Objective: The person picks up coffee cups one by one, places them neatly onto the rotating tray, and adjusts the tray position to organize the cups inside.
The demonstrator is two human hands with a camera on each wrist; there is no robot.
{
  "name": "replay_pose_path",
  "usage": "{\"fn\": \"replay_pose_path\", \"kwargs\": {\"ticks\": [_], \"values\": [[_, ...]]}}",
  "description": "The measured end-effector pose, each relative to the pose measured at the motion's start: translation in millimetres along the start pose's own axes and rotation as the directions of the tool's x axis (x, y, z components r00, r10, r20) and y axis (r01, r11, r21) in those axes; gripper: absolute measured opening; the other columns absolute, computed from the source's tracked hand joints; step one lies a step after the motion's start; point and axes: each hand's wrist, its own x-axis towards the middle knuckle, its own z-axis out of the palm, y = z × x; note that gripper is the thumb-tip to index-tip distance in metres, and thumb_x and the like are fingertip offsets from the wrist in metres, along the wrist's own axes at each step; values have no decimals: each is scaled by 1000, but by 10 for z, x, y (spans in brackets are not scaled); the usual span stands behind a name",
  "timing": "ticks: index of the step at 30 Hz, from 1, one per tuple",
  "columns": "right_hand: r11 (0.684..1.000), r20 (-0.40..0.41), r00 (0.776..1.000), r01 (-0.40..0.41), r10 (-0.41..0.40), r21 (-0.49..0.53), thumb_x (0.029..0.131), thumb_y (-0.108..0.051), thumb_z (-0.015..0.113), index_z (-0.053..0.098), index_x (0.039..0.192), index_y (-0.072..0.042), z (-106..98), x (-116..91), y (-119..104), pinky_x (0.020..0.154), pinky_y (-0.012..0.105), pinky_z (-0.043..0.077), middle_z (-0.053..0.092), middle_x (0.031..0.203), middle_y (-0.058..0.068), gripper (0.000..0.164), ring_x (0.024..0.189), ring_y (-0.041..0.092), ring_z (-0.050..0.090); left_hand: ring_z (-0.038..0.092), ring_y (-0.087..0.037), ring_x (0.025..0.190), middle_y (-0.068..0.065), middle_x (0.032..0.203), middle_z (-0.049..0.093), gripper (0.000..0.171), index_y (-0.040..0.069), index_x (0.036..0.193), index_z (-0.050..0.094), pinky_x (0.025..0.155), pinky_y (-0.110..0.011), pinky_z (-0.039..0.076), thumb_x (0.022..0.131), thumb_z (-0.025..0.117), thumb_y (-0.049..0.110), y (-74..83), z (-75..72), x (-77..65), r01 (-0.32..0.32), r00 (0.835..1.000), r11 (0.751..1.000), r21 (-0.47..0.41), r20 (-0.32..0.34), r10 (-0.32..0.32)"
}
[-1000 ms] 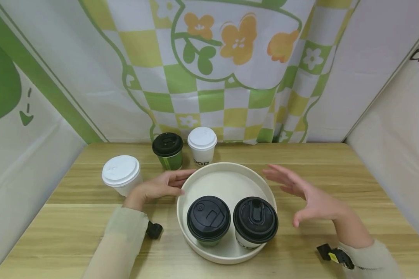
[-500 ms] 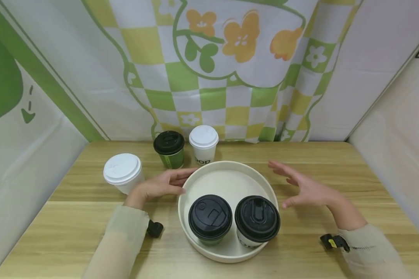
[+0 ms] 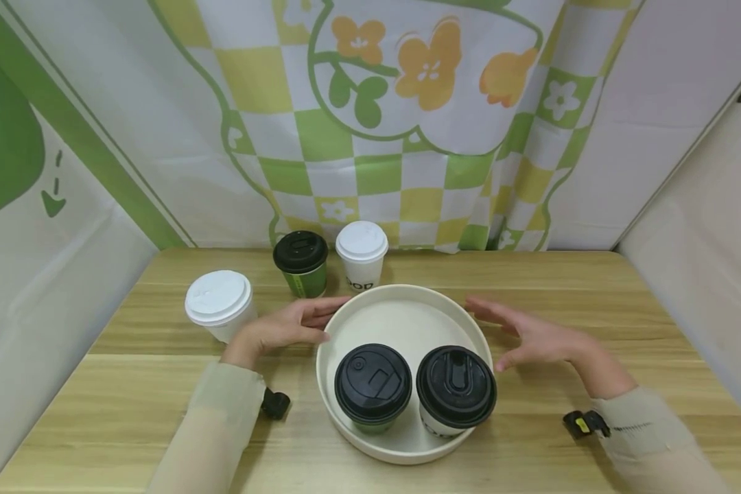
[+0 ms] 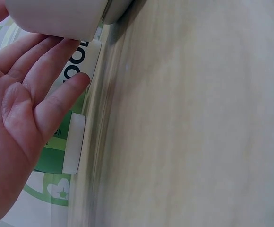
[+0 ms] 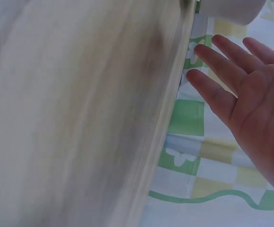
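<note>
A round cream tray (image 3: 401,312) with a raised rim holds two lidded paper cups. One is a green cup with a black lid (image 3: 373,384); beside it on the right is a white cup with a black lid (image 3: 457,387). My left hand (image 3: 287,326) touches the tray's left side, fingers stretched along the wall and thumb at the rim. Seen from the left wrist, those fingers (image 4: 52,61) lie nearly straight against the tray wall (image 4: 56,19). Beyond the right rim, my right hand (image 3: 540,336) spreads its fingers, and the right wrist view shows a gap between fingertips (image 5: 203,49) and tray (image 5: 234,9).
Behind the tray stand a small green cup with a black lid (image 3: 302,264) and a white cup with a white lid (image 3: 362,254). A larger white lidded cup (image 3: 219,305) is left of my left hand. A patterned curtain (image 3: 370,171) borders the wooden table (image 3: 549,439) at the back.
My right hand has moved left, closer to the tray's right rim. The left hand stays at the tray's left side, and the tray and cups keep their places.
</note>
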Motion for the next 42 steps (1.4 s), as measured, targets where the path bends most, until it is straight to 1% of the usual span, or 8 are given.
{"fn": "replay_pose_path", "kwargs": {"ticks": [7, 14, 17, 21, 24, 28, 35, 42], "values": [[998, 62, 998, 6, -9, 59, 75, -22, 86, 12, 159, -5, 21, 26, 18, 109, 74, 26, 20, 161, 27, 114, 145, 52, 21, 22, -41, 149, -23, 162, 21, 74, -3, 156, 21, 113, -21, 38, 93, 59, -6, -1, 3, 1, 7, 1000, 999, 35, -7, -7], [995, 87, 996, 26, -34, 92, 76, -20, 85, 9, 159, -2, 29, 47, -3, 112, 72, 25, 18, 163, 26, 114, 145, 49, 21, 27, -44, 147, -25, 161, 23, 73, -3, 156, 22, 115, -32, 39, 93, 60, -4, 5, 5, -1, 20, 999, 995, 101, -32, -17], [995, 93, 995, 28, -36, 91, 77, -18, 85, 8, 159, -2, 40, 51, 2, 112, 71, 25, 18, 163, 25, 113, 148, 38, 24, 33, -45, 144, -24, 161, 25, 74, 0, 156, 23, 113, -38, 42, 93, 60, -3, 13, 24, -13, 46, 997, 991, 125, -62, -38], [995, 96, 994, 40, -48, 91, 77, -15, 84, 8, 159, -2, 49, 54, 18, 114, 65, 28, 18, 164, 23, 113, 148, 10, 26, 37, -43, 143, -19, 161, 29, 72, 5, 157, 26, 112, -42, 44, 94, 62, 2, 34, 53, -14, 66, 992, 990, 128, -119, -50], [994, 98, 993, 52, -61, 95, 77, -14, 84, 8, 159, -2, 52, 53, 27, 118, 44, 33, 18, 164, 23, 112, 145, -2, 26, 39, -42, 142, -18, 159, 34, 70, 4, 155, 29, 113, -47, 42, 94, 64, 7, 68, 71, -13, 49, 986, 986, 159, -167, -22], [992, 97, 992, 63, -74, 107, 78, -15, 83, 8, 159, -3, 56, 51, 29, 114, 19, 32, 18, 164, 24, 112, 144, -5, 27, 41, -42, 141, -20, 156, 39, 67, 4, 153, 33, 116, -54, 36, 95, 65, 9, 162, 105, -22, 14, 973, 974, 225, -226, 38], [990, 97, 993, 59, -71, 129, 78, -15, 83, 8, 159, -2, 64, 47, 18, 112, 17, 33, 18, 163, 26, 111, 143, -6, 28, 42, -41, 141, -17, 154, 43, 61, 8, 150, 42, 118, -56, 31, 94, 67, 11, 381, 183, -54, 6, 947, 939, 344, -304, 105], [989, 92, 993, 58, -70, 133, 78, -15, 83, 8, 159, -3, 66, 47, 2, 111, 18, 34, 21, 162, 26, 110, 142, -5, 32, 48, -33, 138, -4, 151, 49, 61, 15, 148, 45, 118, -55, 33, 93, 70, 16, 554, 238, -129, 28, 927, 907, 420, -350, 134]]}}
